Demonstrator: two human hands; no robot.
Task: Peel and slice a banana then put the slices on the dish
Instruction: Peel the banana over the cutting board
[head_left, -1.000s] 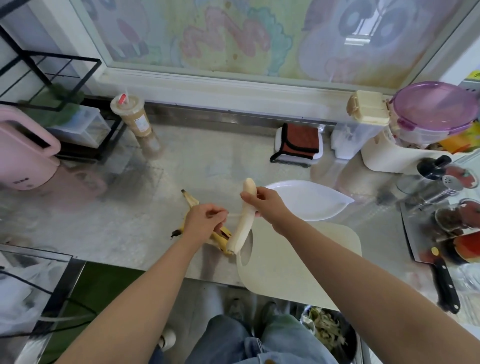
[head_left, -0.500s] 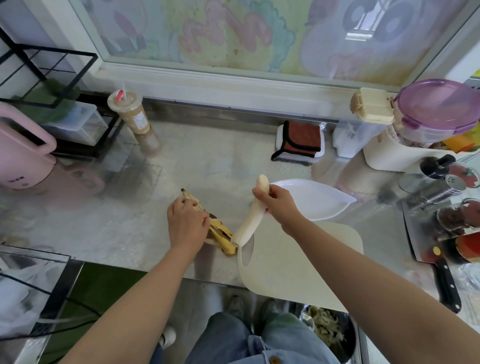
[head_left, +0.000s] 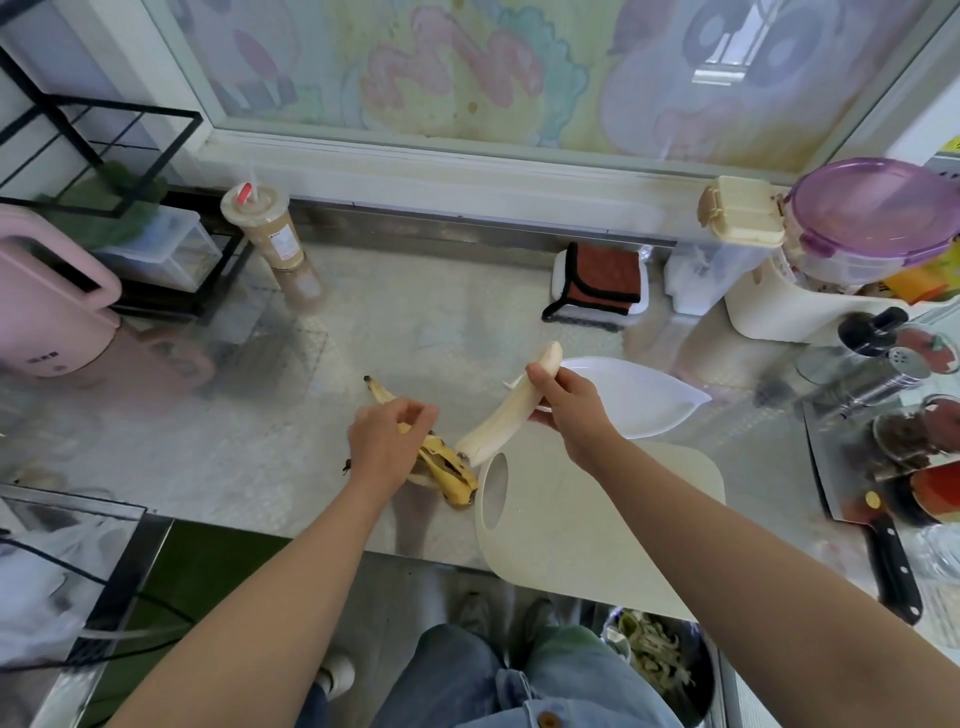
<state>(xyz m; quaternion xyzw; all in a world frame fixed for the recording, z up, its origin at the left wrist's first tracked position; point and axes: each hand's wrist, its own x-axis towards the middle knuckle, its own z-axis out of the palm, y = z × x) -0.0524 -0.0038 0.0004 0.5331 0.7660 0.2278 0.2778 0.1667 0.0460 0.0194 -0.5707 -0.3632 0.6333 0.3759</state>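
1. Since a second ago, the left hand (head_left: 387, 441) has lowered the peel (head_left: 449, 470) to the steel counter (head_left: 234, 441), and the bare banana (head_left: 501, 420) has tipped further to the right.
2. The left hand's fingers curl over the limp, brown-spotted yellow peel and seem to pinch it. The stem pokes out beyond the knuckles.
3. The right hand (head_left: 569, 410) clamps thumb and fingers round the banana near its upper end.
4. The banana slants in mid-air. Its top is in front of the white leaf-shaped dish (head_left: 644, 410), and its lower end is just above the left edge of the cutting board (head_left: 597, 525), close to the peel.
5. It is pale cream, fully bare and gently curved, with a thin string hanging near the top.
6. It likely handles as light, soft and slightly slippery, and a hard squeeze could bruise or snap it. It is best laid flat on the board and steadied lightly at mid-length.
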